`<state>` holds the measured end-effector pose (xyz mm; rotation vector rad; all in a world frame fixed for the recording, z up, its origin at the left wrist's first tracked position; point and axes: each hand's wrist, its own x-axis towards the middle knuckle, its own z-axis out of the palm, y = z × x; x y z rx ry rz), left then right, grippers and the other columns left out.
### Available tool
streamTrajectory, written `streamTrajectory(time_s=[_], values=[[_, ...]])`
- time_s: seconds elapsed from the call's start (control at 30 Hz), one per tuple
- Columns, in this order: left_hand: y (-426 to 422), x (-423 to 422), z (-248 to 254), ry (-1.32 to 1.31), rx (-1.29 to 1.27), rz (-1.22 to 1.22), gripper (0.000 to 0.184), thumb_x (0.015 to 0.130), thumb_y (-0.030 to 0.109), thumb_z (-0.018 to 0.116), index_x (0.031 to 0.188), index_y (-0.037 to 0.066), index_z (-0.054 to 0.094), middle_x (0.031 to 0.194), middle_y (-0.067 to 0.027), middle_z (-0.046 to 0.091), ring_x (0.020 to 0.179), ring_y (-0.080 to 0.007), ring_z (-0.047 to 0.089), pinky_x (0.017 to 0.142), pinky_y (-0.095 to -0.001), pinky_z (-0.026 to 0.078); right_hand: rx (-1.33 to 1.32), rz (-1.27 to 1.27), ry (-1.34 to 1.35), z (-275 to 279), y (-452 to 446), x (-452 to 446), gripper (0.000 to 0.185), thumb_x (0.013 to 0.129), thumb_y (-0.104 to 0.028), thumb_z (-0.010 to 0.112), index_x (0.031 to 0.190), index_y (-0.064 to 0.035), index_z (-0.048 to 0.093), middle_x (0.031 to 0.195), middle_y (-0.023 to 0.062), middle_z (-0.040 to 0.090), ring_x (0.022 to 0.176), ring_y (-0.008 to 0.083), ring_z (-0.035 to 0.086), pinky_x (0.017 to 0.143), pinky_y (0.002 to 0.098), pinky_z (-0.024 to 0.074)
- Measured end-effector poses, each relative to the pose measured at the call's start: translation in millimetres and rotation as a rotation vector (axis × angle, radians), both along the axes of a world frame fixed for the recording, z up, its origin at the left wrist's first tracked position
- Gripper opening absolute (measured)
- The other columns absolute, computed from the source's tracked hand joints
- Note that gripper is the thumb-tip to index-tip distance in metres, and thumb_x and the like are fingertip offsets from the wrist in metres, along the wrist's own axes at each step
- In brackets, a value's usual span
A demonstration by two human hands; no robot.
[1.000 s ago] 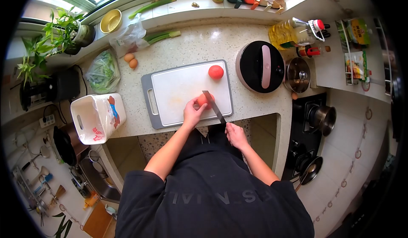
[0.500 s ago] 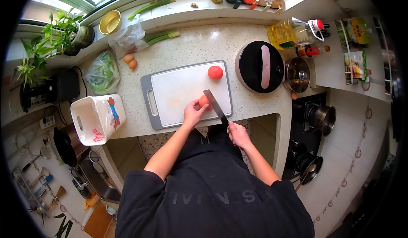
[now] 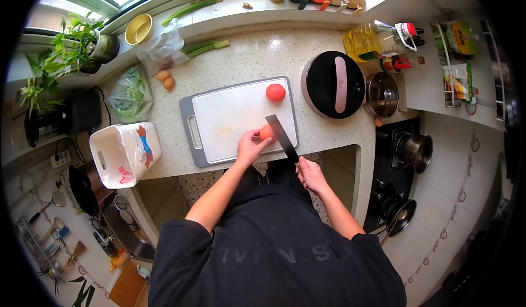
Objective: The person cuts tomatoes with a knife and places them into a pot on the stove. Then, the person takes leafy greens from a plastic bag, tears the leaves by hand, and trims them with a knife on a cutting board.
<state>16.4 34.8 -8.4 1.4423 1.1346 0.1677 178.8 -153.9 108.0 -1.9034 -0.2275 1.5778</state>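
Observation:
My left hand [image 3: 251, 146] is closed on a red tomato [image 3: 266, 133] near the front right of a white cutting board [image 3: 227, 115] with a grey rim. In my right hand [image 3: 310, 174] is the handle of a kitchen knife [image 3: 282, 139]. Its broad dark blade slants up and left, close against the tomato's right side; whether it has entered the flesh I cannot tell. A second tomato [image 3: 275, 93], whole, sits at the board's far right corner. My left fingers partly cover the held tomato.
Left of the board are two eggs [image 3: 169, 83], bagged greens [image 3: 131, 95] and a lined white bin [image 3: 125, 155]. A black-lidded cooker [image 3: 323, 85], a lidded pot [image 3: 382, 94] and an oil bottle [image 3: 361, 43] stand to the right. The stove [image 3: 386, 170] is farther right.
The knife blade has shifted slightly right and turned a little more upright, my right hand moving with it. My left hand keeps its hold on the tomato.

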Motion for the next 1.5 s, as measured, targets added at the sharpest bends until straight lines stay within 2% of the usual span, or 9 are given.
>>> streamTrajectory(time_s=[0.27, 0.47, 0.57, 0.77, 0.97, 1.07, 1.17, 1.47, 1.5], values=[[-7, -2, -2, -0.108, 0.036, -0.001, 0.056, 0.081, 0.03, 0.09, 0.122, -0.002, 0.069, 0.118, -0.0167, 0.071, 0.107, -0.026, 0.073, 0.093, -0.0368, 0.06, -0.001, 0.005, 0.003, 6, -3, 3, 0.063, 0.108, -0.062, 0.042, 0.084, -0.0055, 0.057, 0.054, 0.0006, 0.05, 0.038, 0.0091, 0.045, 0.036, 0.0261, 0.0381], [-8, -1, 3, -0.054, 0.198, -0.065, 0.056, 0.08, 0.027, 0.091, 0.122, -0.002, 0.068, 0.119, -0.0171, 0.069, 0.106, -0.0262, 0.073, 0.09, -0.0368, 0.063, -0.002, -0.006, 0.009, 5, -6, 1, 0.063, 0.108, -0.061, 0.042, 0.085, -0.0053, 0.058, 0.054, 0.0006, 0.049, 0.038, 0.0091, 0.044, 0.036, 0.0256, 0.0378], [-8, 1, 0, -0.078, -0.089, 0.044, 0.056, 0.08, 0.026, 0.091, 0.122, -0.003, 0.069, 0.122, -0.0177, 0.068, 0.105, -0.0264, 0.073, 0.09, -0.0372, 0.063, 0.0, -0.008, 0.01, 4, -8, -1, 0.063, 0.108, -0.061, 0.042, 0.084, -0.0052, 0.057, 0.054, 0.0007, 0.049, 0.038, 0.0091, 0.044, 0.036, 0.0256, 0.0376], [-10, -5, 5, -0.12, 0.091, -0.116, 0.052, 0.08, 0.025, 0.09, 0.121, 0.0, 0.069, 0.12, -0.0148, 0.066, 0.104, -0.0263, 0.072, 0.09, -0.036, 0.063, -0.01, 0.007, 0.004, 9, -13, -2, 0.063, 0.108, -0.061, 0.042, 0.085, -0.0049, 0.058, 0.054, 0.001, 0.05, 0.038, 0.009, 0.044, 0.036, 0.0255, 0.0374], [-19, -7, 14, -0.16, 0.241, -0.127, 0.05, 0.08, 0.021, 0.09, 0.12, 0.001, 0.068, 0.119, -0.014, 0.064, 0.102, -0.0258, 0.072, 0.091, -0.0367, 0.064, -0.017, -0.01, 0.016, 12, -23, -5, 0.062, 0.108, -0.06, 0.042, 0.084, -0.0052, 0.058, 0.054, 0.0005, 0.05, 0.039, 0.0086, 0.045, 0.037, 0.0253, 0.0381], [-20, -5, 17, -0.152, 0.062, -0.049, 0.051, 0.079, 0.02, 0.09, 0.12, 0.0, 0.068, 0.12, -0.0143, 0.063, 0.102, -0.0259, 0.072, 0.091, -0.0354, 0.064, -0.026, -0.013, 0.008, 15, -25, -6, 0.061, 0.108, -0.06, 0.042, 0.084, -0.0053, 0.057, 0.054, 0.0001, 0.05, 0.039, 0.0083, 0.045, 0.037, 0.0253, 0.0381], [-21, -5, 17, -0.179, 0.065, -0.068, 0.051, 0.078, 0.017, 0.09, 0.12, 0.0, 0.068, 0.121, -0.0145, 0.063, 0.103, -0.0259, 0.072, 0.091, -0.0333, 0.064, -0.03, -0.015, 0.002, 18, -28, -7, 0.061, 0.109, -0.059, 0.042, 0.084, -0.0055, 0.057, 0.055, -0.0002, 0.05, 0.039, 0.0081, 0.044, 0.037, 0.0253, 0.0381], [-31, -11, 10, -0.171, 0.373, -0.26, 0.056, 0.076, 0.019, 0.09, 0.124, 0.002, 0.067, 0.123, -0.0142, 0.063, 0.106, -0.0262, 0.072, 0.092, -0.0356, 0.064, -0.052, -0.036, 0.014, 23, -41, -11, 0.061, 0.109, -0.059, 0.041, 0.084, -0.0053, 0.058, 0.054, 0.0001, 0.05, 0.039, 0.0082, 0.044, 0.037, 0.0252, 0.0383], [-32, -11, 13, -0.166, 0.334, -0.237, 0.059, 0.076, 0.019, 0.091, 0.126, 0.001, 0.066, 0.123, -0.0145, 0.062, 0.107, -0.0259, 0.072, 0.092, -0.0358, 0.064, -0.05, -0.037, 0.011, 23, -42, -12, 0.061, 0.109, -0.059, 0.041, 0.084, -0.0052, 0.058, 0.054, 0.0002, 0.05, 0.039, 0.0083, 0.045, 0.037, 0.0252, 0.0384]])
